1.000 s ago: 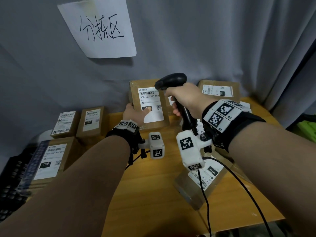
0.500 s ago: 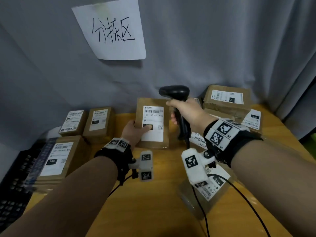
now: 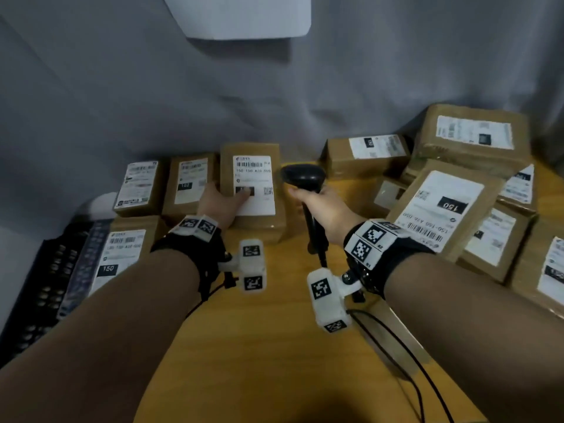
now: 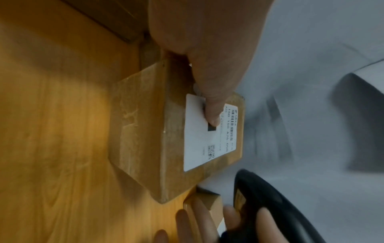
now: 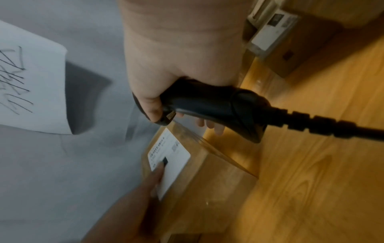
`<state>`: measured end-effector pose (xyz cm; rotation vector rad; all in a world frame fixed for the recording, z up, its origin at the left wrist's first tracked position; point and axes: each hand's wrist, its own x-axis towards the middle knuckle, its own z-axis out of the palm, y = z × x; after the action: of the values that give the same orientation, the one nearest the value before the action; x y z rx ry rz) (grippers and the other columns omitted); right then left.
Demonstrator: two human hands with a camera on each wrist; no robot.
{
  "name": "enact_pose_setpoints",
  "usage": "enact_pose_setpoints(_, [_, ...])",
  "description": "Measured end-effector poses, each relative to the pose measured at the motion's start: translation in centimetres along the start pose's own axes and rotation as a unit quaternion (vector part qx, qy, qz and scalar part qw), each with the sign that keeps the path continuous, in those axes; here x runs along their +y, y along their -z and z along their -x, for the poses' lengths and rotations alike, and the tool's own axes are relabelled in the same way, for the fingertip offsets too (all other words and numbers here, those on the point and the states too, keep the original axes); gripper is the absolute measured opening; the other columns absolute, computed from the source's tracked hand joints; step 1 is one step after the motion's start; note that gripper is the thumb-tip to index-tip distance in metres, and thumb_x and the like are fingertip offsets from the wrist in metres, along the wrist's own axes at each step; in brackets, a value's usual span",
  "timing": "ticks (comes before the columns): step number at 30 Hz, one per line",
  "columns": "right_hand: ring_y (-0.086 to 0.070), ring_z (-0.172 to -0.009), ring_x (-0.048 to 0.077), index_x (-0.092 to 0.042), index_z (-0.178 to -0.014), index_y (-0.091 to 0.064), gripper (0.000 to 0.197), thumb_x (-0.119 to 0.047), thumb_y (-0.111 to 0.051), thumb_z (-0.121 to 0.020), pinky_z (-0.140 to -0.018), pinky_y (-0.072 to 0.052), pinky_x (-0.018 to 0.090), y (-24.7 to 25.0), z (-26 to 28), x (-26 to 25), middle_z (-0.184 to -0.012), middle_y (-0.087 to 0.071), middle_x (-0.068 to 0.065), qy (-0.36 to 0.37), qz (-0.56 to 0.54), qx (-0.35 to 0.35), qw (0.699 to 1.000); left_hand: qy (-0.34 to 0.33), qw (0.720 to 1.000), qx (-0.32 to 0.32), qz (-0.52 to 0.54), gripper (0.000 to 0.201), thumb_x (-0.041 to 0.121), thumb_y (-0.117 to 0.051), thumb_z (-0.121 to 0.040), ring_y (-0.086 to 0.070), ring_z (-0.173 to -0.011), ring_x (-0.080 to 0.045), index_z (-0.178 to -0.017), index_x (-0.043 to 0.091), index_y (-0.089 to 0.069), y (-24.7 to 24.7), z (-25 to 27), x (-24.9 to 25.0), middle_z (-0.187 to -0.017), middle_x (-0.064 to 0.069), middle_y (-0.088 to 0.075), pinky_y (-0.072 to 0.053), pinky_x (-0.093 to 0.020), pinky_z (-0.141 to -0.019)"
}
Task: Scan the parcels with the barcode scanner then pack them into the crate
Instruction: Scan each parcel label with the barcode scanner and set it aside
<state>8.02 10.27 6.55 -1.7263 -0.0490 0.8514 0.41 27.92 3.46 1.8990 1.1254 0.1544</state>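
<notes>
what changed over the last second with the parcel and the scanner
The left hand has brought the held parcel down from upright to near the table, beside the left parcels. The right hand lowered the barcode scanner alongside it. Both grips are unchanged; the thumb still presses the label.

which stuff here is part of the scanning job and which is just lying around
In the job:
- barcode scanner, gripped by right hand
- held parcel, in left hand
- other parcels
- black crate

Lying about:
- paper sign
- grey curtain

Bare table point(image 3: 274, 346) between flanking parcel stacks point(image 3: 457, 209)
</notes>
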Motion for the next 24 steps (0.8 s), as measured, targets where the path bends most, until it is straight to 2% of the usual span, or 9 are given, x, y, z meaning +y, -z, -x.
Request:
enact_pose_setpoints(2, [-0.057,-0.081,0.015,-0.017,-0.108,-0.059,0.024,-0.033,-0.065,-0.091,-0.071,-0.052,0.036,-1.0,-0.7,0.4,-0.086,-0.059,-0.001,-0.02,-0.007,-0.016,1.0,-0.032,0.998,0.005,-0.059,0.076,0.039,-0.066,-0.087,-0.048,-0.128,-0.032,-0.144,0.006,-0.03,-0.2,-1.3,0.3,-0.144,-0.015,-0.045,-0.042,-0.042,-0.105])
enact_pose_setpoints(5, [-0.06,-0.077,0.024,-0.014,-0.099,-0.06,0.019,-0.031,-0.065,-0.091,-0.085,-0.055,0.046,-2.2,-1.7,1.1,-0.079,-0.057,0.006,-0.027,-0.033,-0.024,0.999,-0.116,0.971,-0.026,-0.209,0.071,0.035,-0.054,-0.096,-0.038,-0.134,-0.038,-0.153,0.02,-0.014,-0.2,-2.0,0.6,-0.154,-0.018,-0.02,-0.033,-0.046,-0.11])
enact_pose_setpoints(8, [-0.067,-0.086,0.037,-0.013,-0.102,-0.061,0.025,-0.033,-0.067,-0.089,-0.087,-0.055,0.047,-3.1,-2.5,1.1,-0.097,-0.064,0.018,-0.021,-0.053,0.01,0.998,-0.223,0.894,-0.079,-0.381,0.062,0.049,-0.043,-0.096,-0.021,-0.141,-0.04,-0.151,0.031,-0.021,0.3,-1.8,0.3,-0.159,-0.014,-0.008,-0.022,-0.052,-0.115])
enact_pose_setpoints(11, [-0.069,-0.09,0.037,-0.016,-0.096,-0.061,0.021,-0.034,-0.067,-0.088,-0.083,-0.058,0.048,-4.0,-3.0,0.7,-0.098,-0.067,0.016,-0.002,-0.06,0.021,0.998,-0.273,0.818,-0.143,-0.485,0.09,0.073,-0.044,-0.082,-0.002,-0.148,-0.034,-0.154,0.029,-0.01,0.8,-1.8,-0.4,-0.162,-0.01,0.001,-0.007,-0.053,-0.118])
enact_pose_setpoints(14, [-0.064,-0.083,0.019,-0.023,-0.085,-0.058,0.014,-0.033,-0.067,-0.089,-0.078,-0.055,0.036,-4.7,-3.4,0.0,-0.087,-0.065,0.002,0.019,-0.03,0.046,0.998,-0.285,0.807,-0.145,-0.496,0.09,0.059,-0.056,-0.086,-0.006,-0.149,-0.033,-0.154,0.028,-0.007,1.2,-2.8,-0.5,-0.162,-0.012,-0.001,-0.015,-0.051,-0.117])
enact_pose_setpoints(16, [-0.064,-0.095,0.021,-0.027,-0.089,-0.058,0.012,-0.032,-0.069,-0.087,-0.091,-0.053,0.043,-4.9,-3.9,-0.4,-0.096,-0.067,0.002,0.036,-0.013,0.055,0.998,-0.287,0.804,-0.133,-0.503,0.083,0.049,-0.057,-0.09,-0.009,-0.149,-0.031,-0.154,0.028,-0.009,1.2,-3.5,-0.3,-0.163,-0.011,-0.003,-0.019,-0.049,-0.117])
enact_pose_setpoints(18, [-0.065,-0.098,0.025,-0.028,-0.09,-0.056,0.013,-0.029,-0.068,-0.087,-0.093,-0.053,0.047,-4.9,-4.2,-0.7,-0.098,-0.066,0.003,0.046,0.009,0.067,0.997,-0.282,0.806,-0.132,-0.503,0.082,0.046,-0.058,-0.091,-0.01,-0.149,-0.031,-0.154,0.027,-0.009,1.3,-4.1,0.0,-0.163,-0.011,-0.005,-0.02,-0.049,-0.117])
enact_pose_setpoints(21, [-0.067,-0.097,0.028,-0.025,-0.091,-0.055,0.013,-0.025,-0.068,-0.088,-0.085,-0.057,0.04,-4.3,-4.6,-0.7,-0.097,-0.065,0.006,0.049,0.013,0.083,0.995,-0.277,0.806,-0.127,-0.508,0.081,0.042,-0.061,-0.09,-0.015,-0.147,-0.032,-0.154,0.026,-0.013,1.5,-5.1,0.6,-0.162,-0.011,-0.01,-0.027,-0.051,-0.114])
enact_pose_setpoints(24, [-0.068,-0.09,0.023,-0.017,-0.112,-0.056,0.026,-0.023,-0.066,-0.089,-0.074,-0.058,0.031,-3.2,-4.9,-0.3,-0.106,-0.065,0.008,0.041,0.007,0.096,0.995,-0.28,0.805,-0.112,-0.512,0.077,0.037,-0.063,-0.09,-0.026,-0.143,-0.034,-0.152,0.024,-0.019,1.8,-5.7,1.0,-0.159,-0.011,-0.02,-0.033,-0.051,-0.109])
